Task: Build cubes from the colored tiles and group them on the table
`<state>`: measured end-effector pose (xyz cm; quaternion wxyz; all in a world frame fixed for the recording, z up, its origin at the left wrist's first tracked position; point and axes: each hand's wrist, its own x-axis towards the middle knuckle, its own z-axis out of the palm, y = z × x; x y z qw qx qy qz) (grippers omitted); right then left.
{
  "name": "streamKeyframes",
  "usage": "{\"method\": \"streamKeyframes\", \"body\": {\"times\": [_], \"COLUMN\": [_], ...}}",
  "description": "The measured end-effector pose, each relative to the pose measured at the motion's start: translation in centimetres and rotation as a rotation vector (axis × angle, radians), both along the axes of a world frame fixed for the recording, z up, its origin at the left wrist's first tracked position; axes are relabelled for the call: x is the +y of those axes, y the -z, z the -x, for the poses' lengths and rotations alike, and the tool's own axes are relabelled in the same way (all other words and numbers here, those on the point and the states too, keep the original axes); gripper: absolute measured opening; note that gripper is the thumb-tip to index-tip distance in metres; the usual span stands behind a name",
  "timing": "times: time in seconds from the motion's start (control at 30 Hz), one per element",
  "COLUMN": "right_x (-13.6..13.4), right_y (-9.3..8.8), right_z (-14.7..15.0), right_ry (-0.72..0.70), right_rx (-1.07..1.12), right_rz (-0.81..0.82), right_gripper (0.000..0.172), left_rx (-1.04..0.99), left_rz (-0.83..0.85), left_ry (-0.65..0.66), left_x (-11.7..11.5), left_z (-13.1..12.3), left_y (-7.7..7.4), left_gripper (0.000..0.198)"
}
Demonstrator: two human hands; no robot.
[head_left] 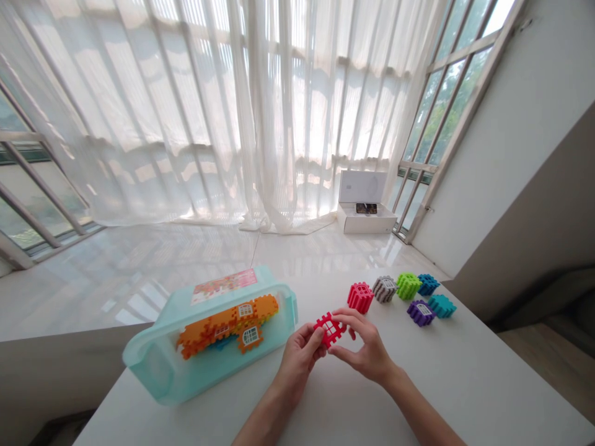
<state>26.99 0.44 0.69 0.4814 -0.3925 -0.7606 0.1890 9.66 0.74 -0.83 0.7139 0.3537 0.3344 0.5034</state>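
Both hands hold a flat red toothed window tile (330,329) a little above the white table (465,371). My left hand (300,356) pinches its left edge. My right hand (367,347) curls round its right side, fingers over the top. Just behind the tile a red block cube (360,297) stands on the table. To the left lies a clear teal plastic box (209,337) on its side, with several orange tiles inside.
A row of assembled cubes sits at the table's far right: grey (384,288), green (408,285), blue (427,284), purple (421,312), teal (441,305). An open white box (365,204) rests on the glossy floor by the curtained windows. A wall stands to the right.
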Motion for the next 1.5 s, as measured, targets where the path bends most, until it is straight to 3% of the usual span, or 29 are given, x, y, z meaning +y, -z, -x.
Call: {"method": "streamKeyframes", "body": {"times": [0.53, 0.7, 0.87, 1.03, 1.5], "right_x": [-0.4, 0.5, 2.9, 4.8, 4.5], "right_y": [-0.5, -1.7, -3.1, -2.4, -1.3], "right_z": [0.4, -1.2, -3.3, -4.9, -6.5], "right_ry": [0.025, 0.14, 0.353, 0.468, 0.588], "right_rx": [0.012, 0.022, 0.06, 0.024, 0.048], "right_rz": [0.016, -0.134, -0.221, -0.284, -0.246], "right_gripper": [0.04, 0.033, 0.028, 0.028, 0.028], "left_rx": [0.063, 0.118, 0.189, 0.245, 0.287], "left_rz": [-0.055, -0.044, -0.049, -0.093, -0.138], "left_ry": [0.049, 0.119, 0.143, 0.192, 0.253], "left_x": [-0.2, -0.3, -0.4, -0.3, 0.0], "left_z": [0.2, 0.1, 0.0, 0.0, 0.2], "left_y": [-0.4, -0.6, -0.6, -0.4, 0.1], "left_gripper": [0.04, 0.045, 0.044, 0.043, 0.045]}}
